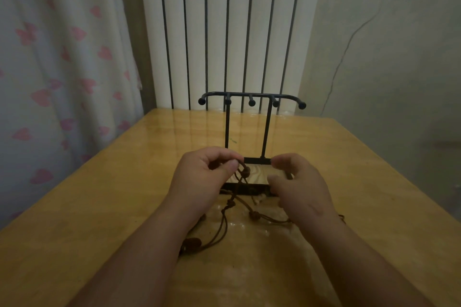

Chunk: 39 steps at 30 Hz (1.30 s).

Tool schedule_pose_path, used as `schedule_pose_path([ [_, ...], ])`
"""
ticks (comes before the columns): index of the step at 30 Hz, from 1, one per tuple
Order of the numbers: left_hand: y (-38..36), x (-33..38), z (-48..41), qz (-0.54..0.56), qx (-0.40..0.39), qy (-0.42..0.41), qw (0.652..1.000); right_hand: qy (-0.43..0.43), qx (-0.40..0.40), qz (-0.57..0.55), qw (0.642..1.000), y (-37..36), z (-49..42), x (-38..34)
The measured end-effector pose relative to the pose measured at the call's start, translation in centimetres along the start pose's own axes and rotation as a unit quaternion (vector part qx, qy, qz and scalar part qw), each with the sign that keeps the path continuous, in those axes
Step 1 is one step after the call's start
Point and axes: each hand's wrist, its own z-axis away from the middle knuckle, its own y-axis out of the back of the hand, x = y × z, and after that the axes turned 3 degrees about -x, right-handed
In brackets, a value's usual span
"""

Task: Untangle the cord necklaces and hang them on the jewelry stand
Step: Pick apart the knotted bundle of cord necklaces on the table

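The left hand (204, 177) pinches a strand of the brown cord necklaces (254, 214) between thumb and forefinger, its other fingers curled in. The right hand (300, 189) is curled too and seems to grip a cord end near its thumb, though the dim light leaves that unsure. The tangle hangs from the left fingertips and trails down between both wrists onto the wooden table (119, 182), with a dark bead (192, 242) beside the left forearm. Just beyond the hands stands the black jewelry stand (266, 129), its base showing between them
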Motion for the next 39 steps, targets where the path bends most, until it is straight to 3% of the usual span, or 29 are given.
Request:
schedule_pose_path([
  [3, 0.0, 0.0, 0.0, 0.001, 0.003, -0.002, 1.0, 0.0, -0.004, -0.02, 1.0, 0.1, 0.1, -0.2],
  [9, 0.1, -0.2, -0.1, 0.0, 0.002, 0.005, 1.0, 0.036, -0.101, -0.131, 0.986, 0.0, 1.0, -1.0],
  [13, 0.1, -0.2, -0.1, -0.017, -0.005, 0.003, 1.0, 0.055, -0.129, -0.102, 0.985, -0.1, 1.1, -0.9],
  [19, -0.3, -0.2, -0.2, -0.079, -0.01, -0.009, 0.997, 0.056, -0.117, -0.106, 0.986, -0.1, 1.0, -1.0],
  [25, -0.2, -0.4, -0.5, -0.031, -0.003, 0.008, 0.999, 0.034, -0.107, -0.198, 0.974, 0.8, 0.8, -1.4],
  [29, -0.2, -0.2, -0.2, -0.015, -0.011, 0.004, 1.0, 0.006, -0.117, -0.187, 0.975, 0.4, 0.7, -1.0],
  [39, -0.4, -0.3, -0.1, -0.031, -0.045, 0.004, 0.999, 0.049, -0.108, -0.121, 0.986, -0.2, 1.1, -1.1],
])
